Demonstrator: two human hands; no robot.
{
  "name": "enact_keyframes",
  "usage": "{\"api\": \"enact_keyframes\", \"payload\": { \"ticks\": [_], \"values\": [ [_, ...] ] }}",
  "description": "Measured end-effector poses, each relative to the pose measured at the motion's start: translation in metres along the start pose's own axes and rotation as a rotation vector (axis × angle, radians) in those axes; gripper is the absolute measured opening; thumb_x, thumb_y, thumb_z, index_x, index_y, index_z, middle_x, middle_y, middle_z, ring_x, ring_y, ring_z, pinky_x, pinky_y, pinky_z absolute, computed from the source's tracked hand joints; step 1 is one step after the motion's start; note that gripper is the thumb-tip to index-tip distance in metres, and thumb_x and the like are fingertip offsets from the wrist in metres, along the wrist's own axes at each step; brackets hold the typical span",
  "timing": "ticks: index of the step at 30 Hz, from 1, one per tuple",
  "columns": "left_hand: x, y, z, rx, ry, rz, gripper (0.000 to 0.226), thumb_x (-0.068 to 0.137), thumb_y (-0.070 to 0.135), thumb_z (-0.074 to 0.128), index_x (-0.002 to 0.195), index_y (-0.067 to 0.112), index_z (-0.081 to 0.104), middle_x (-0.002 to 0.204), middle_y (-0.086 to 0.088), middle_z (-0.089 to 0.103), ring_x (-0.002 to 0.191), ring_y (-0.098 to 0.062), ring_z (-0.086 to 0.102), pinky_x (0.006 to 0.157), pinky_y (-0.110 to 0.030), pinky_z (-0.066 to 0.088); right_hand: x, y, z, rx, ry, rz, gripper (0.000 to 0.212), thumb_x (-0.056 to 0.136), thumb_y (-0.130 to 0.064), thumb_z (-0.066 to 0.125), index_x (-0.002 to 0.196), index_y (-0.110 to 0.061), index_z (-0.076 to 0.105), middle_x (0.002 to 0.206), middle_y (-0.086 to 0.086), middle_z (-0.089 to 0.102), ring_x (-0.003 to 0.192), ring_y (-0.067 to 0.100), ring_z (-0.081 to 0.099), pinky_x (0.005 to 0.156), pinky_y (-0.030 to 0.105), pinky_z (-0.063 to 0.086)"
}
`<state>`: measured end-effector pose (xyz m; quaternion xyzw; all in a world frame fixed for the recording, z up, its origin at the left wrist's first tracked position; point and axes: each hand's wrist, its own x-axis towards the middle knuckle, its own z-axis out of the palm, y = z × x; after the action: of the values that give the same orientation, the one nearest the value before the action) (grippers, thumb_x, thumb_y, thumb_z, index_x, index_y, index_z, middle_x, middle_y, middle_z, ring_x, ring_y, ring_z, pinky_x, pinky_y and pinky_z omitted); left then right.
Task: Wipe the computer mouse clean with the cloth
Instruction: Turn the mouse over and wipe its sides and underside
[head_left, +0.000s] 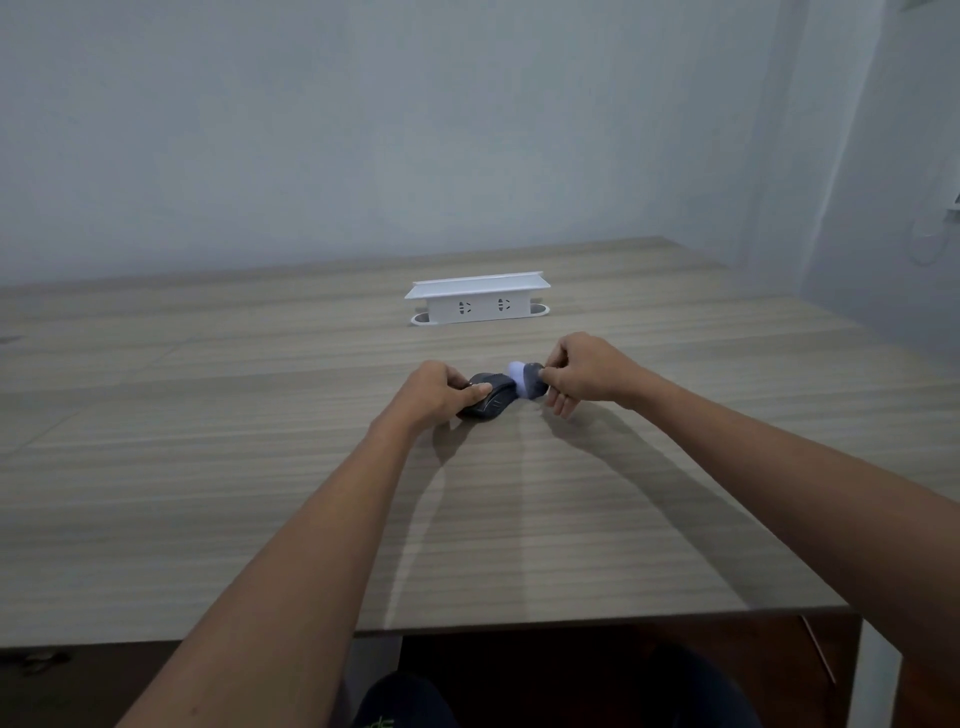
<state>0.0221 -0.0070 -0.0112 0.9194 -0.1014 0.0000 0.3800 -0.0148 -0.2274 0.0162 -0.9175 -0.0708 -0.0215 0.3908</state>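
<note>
A: Quick one. Where's the computer mouse (485, 402)?

B: On the tabletop (208, 467), about mid-width, roughly halfway between the near edge and the white socket box (477, 300) toward the far edge. Dark, flat on the wood.

A: Hands?

B: Left hand (441, 392) clamps the mouse from its left side, thumb laid over the top. Right hand (576, 376) pinches a bunched cloth (527, 382), grey with a white tip, fingers closed on it.

A: Cloth touching the mouse?

B: Looks like it, at the mouse's far-right end. Too small to be sure of the contact.

A: Long axis?

B: Slants from near-left to far-right, so the far end points at the right hand. The left hand is on it; the right sits just beside that far end.

A: So the stroke?

B: My guess: the cloth runs down the long axis toward the near-left end while the left hand pins the body. The thumb covers part of the top, so that patch would need a regrip.
</note>
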Motion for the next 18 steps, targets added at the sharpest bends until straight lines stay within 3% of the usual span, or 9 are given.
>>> {"api": "enact_keyframes", "payload": {
  "ticks": [4,7,14,18],
  "values": [
    [0.003,-0.001,0.000,0.004,0.020,-0.003,0.040,0.087,0.044,0.071,0.092,0.005,0.079,0.091,-0.020,0.077,0.073,-0.020,0.059,0.070,-0.030,0.044,-0.001,-0.001,-0.001,0.078,-0.084,-0.017,0.028,0.094,-0.005,0.052,0.086,0.012,0.073,0.077,0.022,0.076,0.070,0.034,0.076,0.073,0.041,0.064],
    [0.006,-0.002,0.001,0.005,0.033,0.005,0.043,0.088,0.043,0.071,0.092,0.000,0.077,0.092,-0.021,0.076,0.074,-0.021,0.059,0.070,-0.030,0.044,-0.003,-0.002,-0.006,0.180,-0.212,-0.004,0.025,0.098,-0.006,0.056,0.092,0.015,0.070,0.086,0.027,0.075,0.069,0.030,0.074,0.069,0.035,0.063],
    [0.006,0.000,0.003,-0.023,0.038,-0.001,0.039,0.089,0.042,0.071,0.093,0.004,0.080,0.088,-0.020,0.077,0.072,-0.018,0.057,0.067,-0.029,0.042,0.000,-0.002,0.003,-0.042,-0.011,0.014,0.030,0.088,0.002,0.046,0.081,0.011,0.074,0.070,0.018,0.076,0.061,0.026,0.076,0.061,0.028,0.062],
    [0.005,-0.001,0.003,-0.053,0.052,0.001,0.041,0.088,0.039,0.073,0.092,-0.002,0.077,0.081,-0.017,0.072,0.073,-0.020,0.056,0.063,-0.028,0.041,-0.004,-0.008,0.006,0.140,-0.181,0.060,0.028,0.095,-0.003,0.053,0.086,0.017,0.070,0.081,0.027,0.075,0.064,0.028,0.074,0.062,0.031,0.060]
  ]
}}
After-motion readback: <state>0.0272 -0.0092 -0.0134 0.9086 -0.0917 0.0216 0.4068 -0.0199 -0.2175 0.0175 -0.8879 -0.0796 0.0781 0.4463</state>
